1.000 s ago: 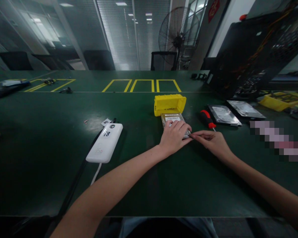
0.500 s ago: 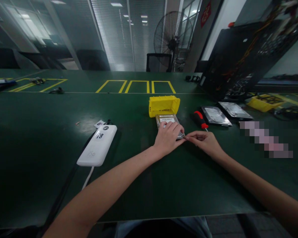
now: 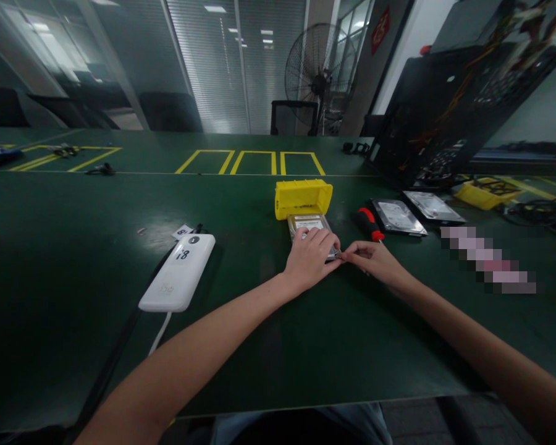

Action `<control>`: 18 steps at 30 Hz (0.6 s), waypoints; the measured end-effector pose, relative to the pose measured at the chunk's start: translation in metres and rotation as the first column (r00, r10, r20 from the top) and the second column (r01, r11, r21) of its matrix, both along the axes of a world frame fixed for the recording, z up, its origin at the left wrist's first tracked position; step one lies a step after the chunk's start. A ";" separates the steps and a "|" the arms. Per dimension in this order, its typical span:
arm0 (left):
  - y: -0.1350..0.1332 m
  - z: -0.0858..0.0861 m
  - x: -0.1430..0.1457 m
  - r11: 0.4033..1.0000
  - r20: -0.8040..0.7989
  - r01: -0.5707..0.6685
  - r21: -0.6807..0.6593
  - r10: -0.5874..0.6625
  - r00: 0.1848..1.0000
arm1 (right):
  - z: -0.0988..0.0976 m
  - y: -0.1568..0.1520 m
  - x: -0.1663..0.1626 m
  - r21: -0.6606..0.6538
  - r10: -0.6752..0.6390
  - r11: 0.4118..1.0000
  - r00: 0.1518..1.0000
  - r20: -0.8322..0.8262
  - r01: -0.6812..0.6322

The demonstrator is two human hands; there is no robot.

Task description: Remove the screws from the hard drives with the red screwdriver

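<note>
A silver hard drive (image 3: 308, 222) lies on the green table, its far end against a yellow plastic bin (image 3: 304, 201) tipped on its side. My left hand (image 3: 311, 256) grips the drive from above, fingers bent over its label and thumb along the near edge; this covers much of the drive. At the drive's near right corner, the fingertips of my right hand (image 3: 370, 259) are pinched together. What they hold, if anything, is too small to make out. A red and black screwdriver (image 3: 369, 224) lies just beyond my right hand, its shaft partly hidden.
Two more hard drives (image 3: 399, 217) (image 3: 433, 207) lie right of the screwdriver. A white power bank (image 3: 180, 275) with a cable is on the left. An open computer case (image 3: 438, 117) stands at the back right, near a second yellow bin (image 3: 486, 193). Yellow tape outlines (image 3: 254, 152) mark the far table.
The view has shifted slightly. Both hands stay at the hard drive, with my right fingertips still pinched at its corner; nothing else has visibly moved.
</note>
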State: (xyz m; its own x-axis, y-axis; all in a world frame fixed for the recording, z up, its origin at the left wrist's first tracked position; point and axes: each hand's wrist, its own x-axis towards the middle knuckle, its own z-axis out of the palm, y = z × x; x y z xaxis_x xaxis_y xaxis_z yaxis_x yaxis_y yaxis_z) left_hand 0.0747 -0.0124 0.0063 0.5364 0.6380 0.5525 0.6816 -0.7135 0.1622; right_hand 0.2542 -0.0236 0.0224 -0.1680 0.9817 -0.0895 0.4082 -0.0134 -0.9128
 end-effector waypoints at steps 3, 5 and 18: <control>0.000 0.000 0.000 1.000 -0.004 0.000 0.001 0.000 1.000 | -0.003 0.000 0.001 -0.020 -0.017 1.000 1.000 0.001 0.017; 0.000 0.000 0.000 1.000 -0.013 -0.001 -0.001 0.001 1.000 | -0.004 -0.001 0.001 -0.033 -0.022 0.999 1.000 0.011 0.022; 0.000 0.000 0.001 1.000 -0.007 0.003 0.000 -0.003 1.000 | -0.006 0.000 -0.001 0.005 -0.055 0.998 0.998 0.035 0.055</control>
